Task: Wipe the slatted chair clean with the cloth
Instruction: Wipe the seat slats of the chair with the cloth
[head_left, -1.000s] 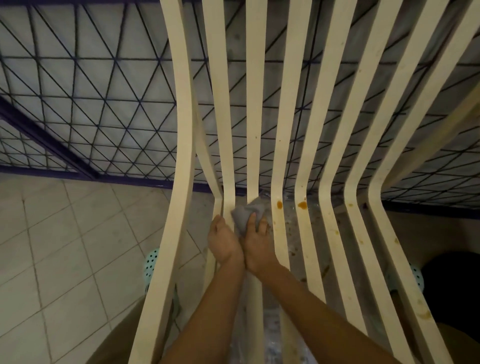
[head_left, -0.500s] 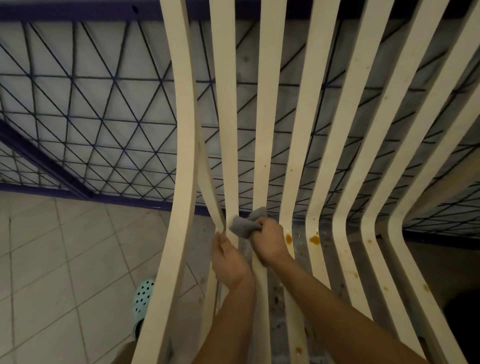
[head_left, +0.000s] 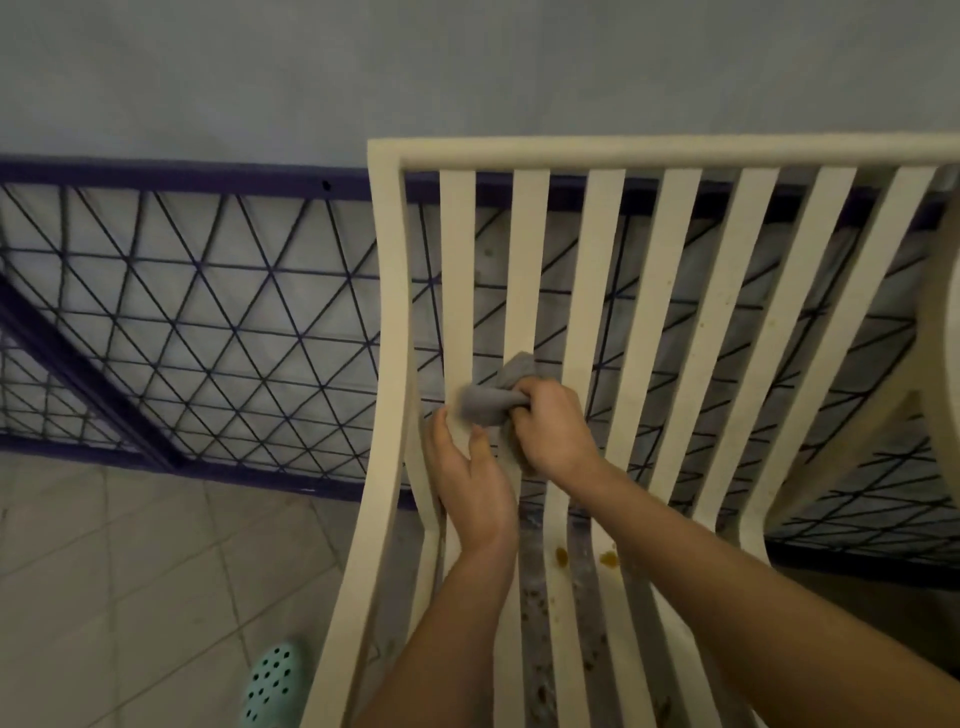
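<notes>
A cream slatted chair fills the right half of the head view, its top rail and backrest slats visible. My right hand grips a bunched grey cloth against the second and third slats from the left, partway up the backrest. Just below and to the left, my left hand holds the second slat, thumb on its front face. Orange-brown spots mark the slats at the seat bend, with more specks lower on the seat.
Behind the chair stands a dark purple metal grille against a pale wall. The floor at lower left is tiled. A mint green clog shows beside the chair's left rail. Another cream chair part is at the right edge.
The view has tilted up, so the chair's top rail now shows. My right hand has slid the cloth up the slats, and my left hand has followed upward.
</notes>
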